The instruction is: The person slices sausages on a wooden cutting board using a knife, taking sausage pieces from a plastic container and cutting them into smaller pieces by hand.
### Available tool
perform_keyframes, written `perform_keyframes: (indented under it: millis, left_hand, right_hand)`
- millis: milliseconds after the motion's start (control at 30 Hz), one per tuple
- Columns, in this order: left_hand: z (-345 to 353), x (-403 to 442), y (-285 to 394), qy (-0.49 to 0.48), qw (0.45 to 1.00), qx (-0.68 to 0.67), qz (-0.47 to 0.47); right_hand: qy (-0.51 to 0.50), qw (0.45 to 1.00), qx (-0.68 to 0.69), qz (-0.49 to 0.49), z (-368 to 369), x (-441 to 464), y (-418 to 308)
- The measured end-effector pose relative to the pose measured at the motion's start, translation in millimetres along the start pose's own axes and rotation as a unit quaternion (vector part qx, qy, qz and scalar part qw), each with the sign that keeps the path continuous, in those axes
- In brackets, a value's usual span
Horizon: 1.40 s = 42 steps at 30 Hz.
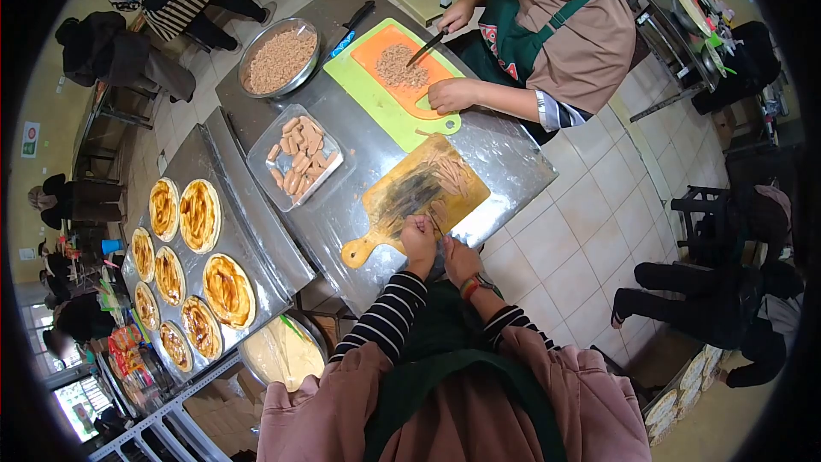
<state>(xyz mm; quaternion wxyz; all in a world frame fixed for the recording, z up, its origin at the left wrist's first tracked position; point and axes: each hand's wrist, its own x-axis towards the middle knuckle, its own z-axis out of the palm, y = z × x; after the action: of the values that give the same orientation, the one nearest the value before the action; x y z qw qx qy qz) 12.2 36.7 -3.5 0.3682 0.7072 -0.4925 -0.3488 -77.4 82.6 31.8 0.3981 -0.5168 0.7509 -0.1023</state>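
Observation:
My left hand [418, 244] is closed with its fingertips on a piece of sausage at the near edge of a wooden cutting board [470, 191]. Beside it, my right hand [463, 260] is closed round a knife, whose handle is mostly hidden by the fingers. Thin sausage strips [451, 176] lie at the board's far right part. The board has a dark worn middle and a round handle pointing left. Left of it stands a clear plastic tub [255, 160] of sausage pieces [301, 154].
Across the metal table [342, 197], a co-worker [564, 43] holds a knife over chopped meat on an orange board [368, 53]. A metal bowl [315, 68] of minced meat and another knife [351, 24] are at the far left. Sauced dough rounds [228, 291] cover a left table.

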Motion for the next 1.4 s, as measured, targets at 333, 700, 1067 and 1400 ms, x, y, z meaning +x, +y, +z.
perform_keyframes:
  millis: [333, 700, 1067, 1400]
  left_hand:
    - [0, 1, -1, -0.009, 1.000, -0.016, -0.001]
    - [-1, 2, -1, -0.007, 1.000, 0.002, 0.015]
    - [-2, 4, -4, -0.016, 1.000, -0.004, 0.011]
    - [-1, 4, -1, -0.006, 1.000, -0.014, 0.023]
  right_hand:
    - [-0.032, 0.999, -0.008, -0.007, 5, 17, 4]
    - [-0.015, 1.000, 0.010, -0.014, 2, 16, 2]
    - [-0.023, 1.000, -0.010, 0.005, 16, 18, 8]
    - [-0.034, 0.999, -0.028, 0.006, 21, -15, 49]
